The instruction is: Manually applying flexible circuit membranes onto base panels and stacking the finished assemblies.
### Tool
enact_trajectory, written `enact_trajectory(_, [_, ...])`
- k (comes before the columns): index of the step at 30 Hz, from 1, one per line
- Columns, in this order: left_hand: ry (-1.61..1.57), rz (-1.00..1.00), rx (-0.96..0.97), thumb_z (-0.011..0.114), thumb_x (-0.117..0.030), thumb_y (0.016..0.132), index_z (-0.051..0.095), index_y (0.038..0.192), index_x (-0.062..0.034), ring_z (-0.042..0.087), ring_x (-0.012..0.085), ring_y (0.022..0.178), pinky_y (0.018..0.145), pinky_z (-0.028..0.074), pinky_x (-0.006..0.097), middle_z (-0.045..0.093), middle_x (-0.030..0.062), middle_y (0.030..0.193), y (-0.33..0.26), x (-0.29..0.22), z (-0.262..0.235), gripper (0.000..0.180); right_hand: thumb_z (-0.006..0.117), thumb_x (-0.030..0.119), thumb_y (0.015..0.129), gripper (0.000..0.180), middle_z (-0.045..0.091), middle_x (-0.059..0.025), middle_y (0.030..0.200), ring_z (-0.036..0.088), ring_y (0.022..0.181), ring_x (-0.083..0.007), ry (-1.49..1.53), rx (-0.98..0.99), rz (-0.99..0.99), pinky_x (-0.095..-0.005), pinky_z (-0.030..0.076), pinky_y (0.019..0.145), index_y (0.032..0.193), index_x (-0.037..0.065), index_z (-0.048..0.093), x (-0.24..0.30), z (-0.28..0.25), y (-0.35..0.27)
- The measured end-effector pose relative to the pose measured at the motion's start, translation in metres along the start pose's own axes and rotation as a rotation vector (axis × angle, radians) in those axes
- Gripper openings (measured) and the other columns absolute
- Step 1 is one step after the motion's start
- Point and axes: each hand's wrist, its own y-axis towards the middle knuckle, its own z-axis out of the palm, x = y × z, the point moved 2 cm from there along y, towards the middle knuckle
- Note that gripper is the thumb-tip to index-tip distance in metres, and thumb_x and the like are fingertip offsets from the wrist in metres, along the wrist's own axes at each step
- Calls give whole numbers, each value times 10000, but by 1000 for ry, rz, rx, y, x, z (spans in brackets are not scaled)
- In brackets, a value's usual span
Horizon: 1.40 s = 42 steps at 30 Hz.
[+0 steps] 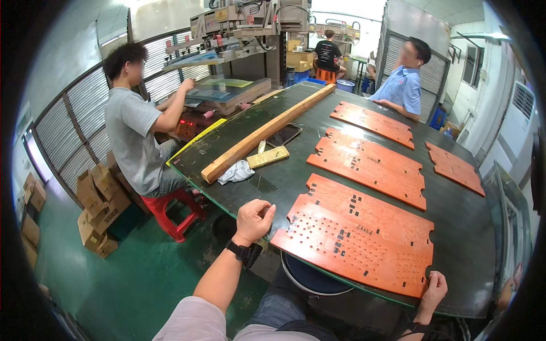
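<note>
Nearest me on the dark table (466,278) is an orange perforated board (369,258) with notched ends and small black patches. It seems to overlap a similar orange board (392,219) just behind it. My right hand (435,288) grips the near board's right corner, its fingers curled at the edge. Just off the board's left end, my left hand (254,220) is closed, thumb against the fingers, with nothing visible in it. A dark band with a device is on my left wrist.
More orange boards (367,166) lie farther back. A long wooden bar (267,133) crosses the table's left side, near a yellow block (268,157), a white crumpled cloth (236,171) and a phone (284,136). One person (131,125) sits left by a machine; another (401,85) stands at the far side.
</note>
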Motion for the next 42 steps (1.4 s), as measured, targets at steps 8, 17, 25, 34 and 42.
enact_trajectory(8, [19, -2, 5, 714, -134, 785, 642, 735, -30, 580, 223, 531, 496, 434, 322, 587, 93, 638, 0, 0, 1, 136, 554, 117, 966, 171, 572, -2, 802, 491, 734, -83, -13, 7, -32, -243, 405, 677, 873, -12, 617, 1, 1, 0])
enact_trajectory(17, [1, 19, -11, 694, -104, 805, 644, 751, -2, 558, 207, 529, 497, 418, 313, 580, 104, 637, 1, -1, 1, 126, 549, 113, 965, 175, 560, -12, 775, 488, 713, -88, -7, -17, -20, -248, 402, 662, 857, -13, 604, -10, 0, 1])
enact_trajectory(25, [20, 11, 21, 693, -110, 807, 646, 750, -8, 559, 205, 516, 487, 419, 309, 585, 99, 641, -1, 0, 0, 126, 551, 115, 965, 179, 539, -1, 752, 437, 661, -75, -72, -28, -3, -247, 362, 607, 846, -10, 597, 3, 3, -1])
enact_trajectory(34, [29, 23, 14, 692, -115, 810, 647, 754, -7, 570, 213, 528, 498, 429, 317, 593, 102, 648, 2, -3, 0, 129, 556, 136, 966, 190, 516, 12, 712, 431, 626, -65, 24, 11, 117, -238, 360, 571, 847, -6, 598, 16, 4, -4])
enact_trajectory(42, [38, 32, 9, 692, -109, 804, 649, 750, -6, 590, 227, 553, 514, 445, 324, 596, 105, 647, 1, 2, 0, 124, 562, 135, 961, 185, 543, -6, 747, 468, 682, -83, -34, 5, 26, -260, 401, 628, 855, -13, 600, 1, 2, -1])
